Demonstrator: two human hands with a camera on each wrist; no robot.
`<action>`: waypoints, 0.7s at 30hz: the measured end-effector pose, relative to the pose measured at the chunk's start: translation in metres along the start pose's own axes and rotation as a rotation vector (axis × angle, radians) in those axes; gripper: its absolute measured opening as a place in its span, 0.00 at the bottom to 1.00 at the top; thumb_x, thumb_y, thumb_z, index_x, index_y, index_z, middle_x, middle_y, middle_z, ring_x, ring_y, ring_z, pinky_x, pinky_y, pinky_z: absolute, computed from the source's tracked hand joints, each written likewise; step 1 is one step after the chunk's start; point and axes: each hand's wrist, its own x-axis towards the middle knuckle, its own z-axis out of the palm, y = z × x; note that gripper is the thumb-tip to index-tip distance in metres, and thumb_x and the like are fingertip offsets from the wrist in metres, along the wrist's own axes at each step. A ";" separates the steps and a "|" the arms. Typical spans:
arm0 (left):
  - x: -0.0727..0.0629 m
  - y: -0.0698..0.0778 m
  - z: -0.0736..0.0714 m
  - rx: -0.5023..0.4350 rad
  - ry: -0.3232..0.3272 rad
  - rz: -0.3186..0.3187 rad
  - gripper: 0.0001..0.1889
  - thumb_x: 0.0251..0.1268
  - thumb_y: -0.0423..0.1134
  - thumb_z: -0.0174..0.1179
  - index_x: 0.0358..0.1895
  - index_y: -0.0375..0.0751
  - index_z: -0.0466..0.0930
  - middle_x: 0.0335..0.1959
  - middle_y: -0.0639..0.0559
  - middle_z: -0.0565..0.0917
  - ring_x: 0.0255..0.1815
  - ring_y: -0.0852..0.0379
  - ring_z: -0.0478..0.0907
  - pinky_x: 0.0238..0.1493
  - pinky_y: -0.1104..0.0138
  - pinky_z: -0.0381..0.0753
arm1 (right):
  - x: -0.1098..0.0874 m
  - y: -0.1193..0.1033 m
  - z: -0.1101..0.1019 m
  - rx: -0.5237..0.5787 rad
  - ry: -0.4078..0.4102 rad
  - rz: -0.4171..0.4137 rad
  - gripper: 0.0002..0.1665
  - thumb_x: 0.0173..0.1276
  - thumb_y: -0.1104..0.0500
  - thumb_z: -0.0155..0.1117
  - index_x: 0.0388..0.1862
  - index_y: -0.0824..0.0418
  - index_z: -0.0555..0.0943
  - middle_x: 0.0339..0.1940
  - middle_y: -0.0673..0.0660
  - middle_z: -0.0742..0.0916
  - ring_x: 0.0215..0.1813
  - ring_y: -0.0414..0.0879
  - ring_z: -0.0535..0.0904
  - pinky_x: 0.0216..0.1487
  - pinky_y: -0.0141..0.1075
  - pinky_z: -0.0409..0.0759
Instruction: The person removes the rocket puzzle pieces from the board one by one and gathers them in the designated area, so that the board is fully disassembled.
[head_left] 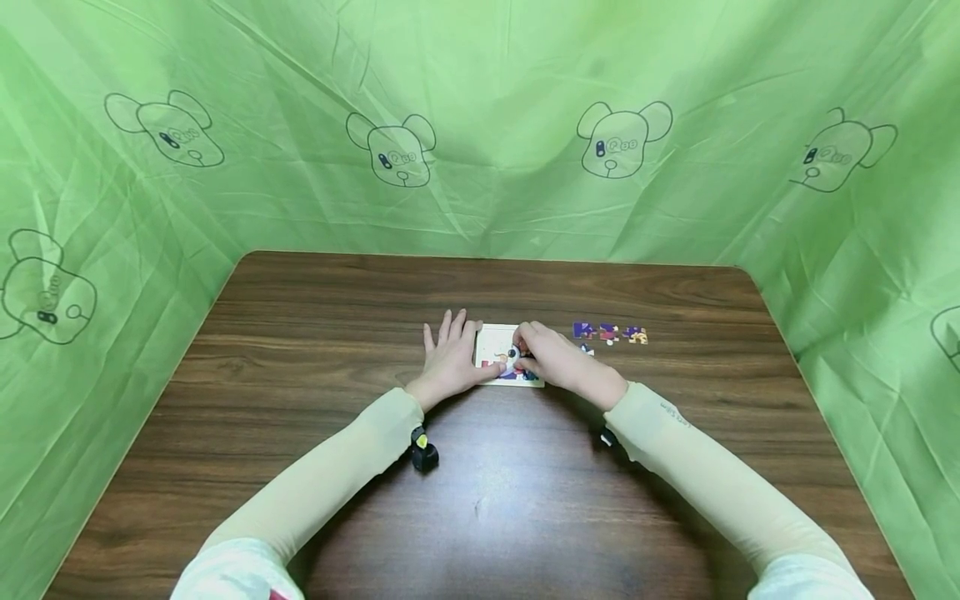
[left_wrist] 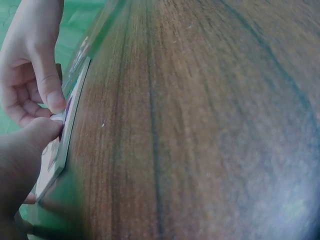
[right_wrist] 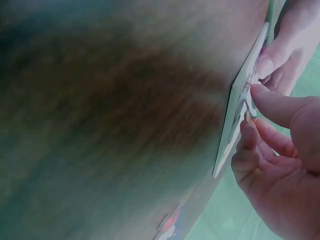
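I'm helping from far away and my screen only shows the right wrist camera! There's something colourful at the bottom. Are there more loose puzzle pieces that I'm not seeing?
Observer: Yes. The head view shows a row of three loose pieces to the right of the white puzzle board.

Operator: Cool! I only see part of the left hand. What does the rest look like?

Observer: From the head view, its fingers are spread apart, by the left side of the board.
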 end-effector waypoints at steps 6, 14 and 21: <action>0.000 -0.001 0.002 -0.007 0.000 -0.004 0.48 0.58 0.68 0.69 0.75 0.41 0.67 0.83 0.34 0.55 0.85 0.33 0.41 0.77 0.31 0.30 | 0.002 0.002 -0.003 0.042 -0.038 -0.003 0.16 0.67 0.63 0.76 0.46 0.68 0.78 0.37 0.58 0.82 0.39 0.48 0.78 0.44 0.44 0.82; 0.002 -0.002 0.004 -0.016 -0.021 -0.020 0.48 0.59 0.68 0.68 0.76 0.42 0.65 0.84 0.35 0.53 0.86 0.35 0.38 0.77 0.32 0.28 | 0.005 0.004 -0.003 0.102 -0.089 0.034 0.12 0.70 0.62 0.73 0.46 0.68 0.81 0.39 0.58 0.86 0.42 0.48 0.84 0.47 0.41 0.85; 0.002 -0.002 0.003 -0.022 -0.023 -0.015 0.48 0.60 0.67 0.68 0.76 0.42 0.65 0.84 0.35 0.52 0.86 0.35 0.37 0.77 0.32 0.27 | 0.007 0.001 -0.002 0.067 -0.079 0.047 0.16 0.69 0.58 0.75 0.46 0.68 0.81 0.37 0.57 0.85 0.40 0.47 0.82 0.46 0.41 0.84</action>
